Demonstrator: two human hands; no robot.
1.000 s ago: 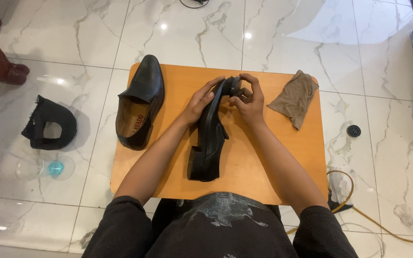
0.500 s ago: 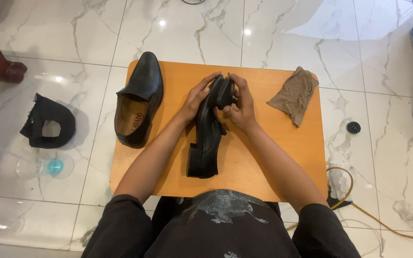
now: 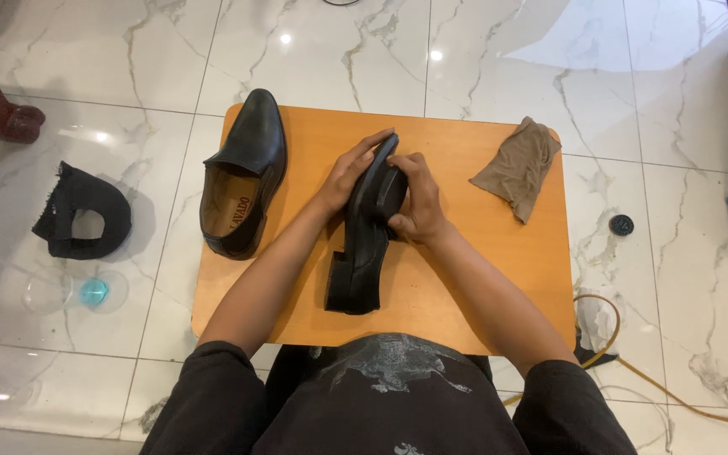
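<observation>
A black leather shoe [image 3: 361,253] lies on its side in the middle of the small orange table [image 3: 465,286], sole facing left. My left hand [image 3: 349,168] holds its toe from the left. My right hand [image 3: 414,202] presses a dark round item against the shoe's upper near the toe. A second black shoe [image 3: 242,173] stands upright at the table's left edge, opening up. A crumpled brown cloth [image 3: 520,168] lies at the table's far right corner.
White marble floor surrounds the table. A black curved piece [image 3: 82,215] and a clear lid with a blue centre [image 3: 86,291] lie on the floor at left. A small black cap [image 3: 621,225] and a yellow cable [image 3: 634,371] are at right.
My right hand has slid down along the shoe's upper from the toe tip. The shoe has shifted slightly; the left hand stays at the toe.
</observation>
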